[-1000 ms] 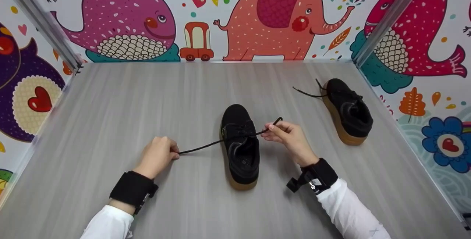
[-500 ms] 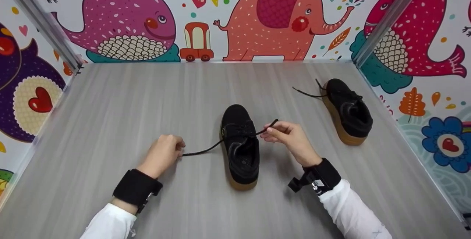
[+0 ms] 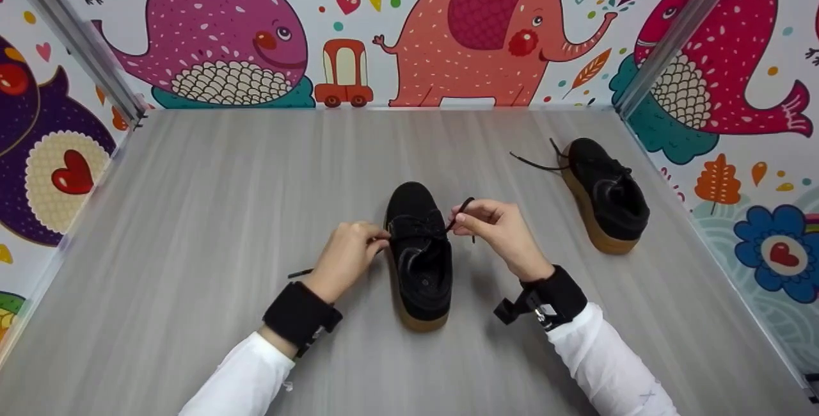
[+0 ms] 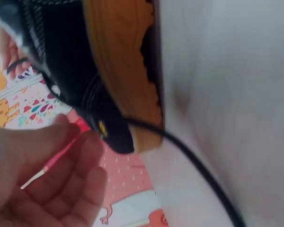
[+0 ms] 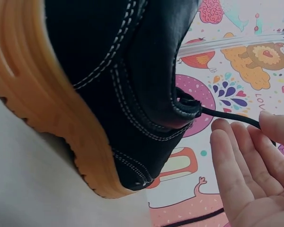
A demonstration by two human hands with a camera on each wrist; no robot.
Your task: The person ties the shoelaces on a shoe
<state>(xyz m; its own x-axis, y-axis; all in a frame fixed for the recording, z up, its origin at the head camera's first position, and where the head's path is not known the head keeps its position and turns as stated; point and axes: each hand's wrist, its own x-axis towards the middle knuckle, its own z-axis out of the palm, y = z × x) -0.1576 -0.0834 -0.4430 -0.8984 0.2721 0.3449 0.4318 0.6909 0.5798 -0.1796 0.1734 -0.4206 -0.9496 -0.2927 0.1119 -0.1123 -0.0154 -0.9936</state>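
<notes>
A black shoe (image 3: pixel 409 201) with a tan gum sole stands in the middle of the floor, toe pointing away. Its laces cross at the throat, with one end to each side. At the shoe's left edge my left hand (image 3: pixel 349 253) reaches in; in the left wrist view its thumb and fingertips are slightly apart near the black lace (image 4: pixel 194 158), which runs past them freely. On the other side my right hand (image 3: pixel 499 230) pinches the right lace (image 5: pixel 227 115) between thumb and fingers, with its end looping above them. The left lace tip (image 3: pixel 299 273) shows beyond the left wrist.
A second black shoe (image 3: pixel 604 195) stands to the right near the side wall, its laces (image 3: pixel 537 163) trailing left. Patterned walls with cartoon animals (image 3: pixel 473 38) enclose the grey wood-look surface (image 3: pixel 256 173) at the back and sides.
My left hand has let go of the lace end and moved right, up to the shoe's edge. The right hand keeps the other lace and has lifted slightly. The shoes stayed put.
</notes>
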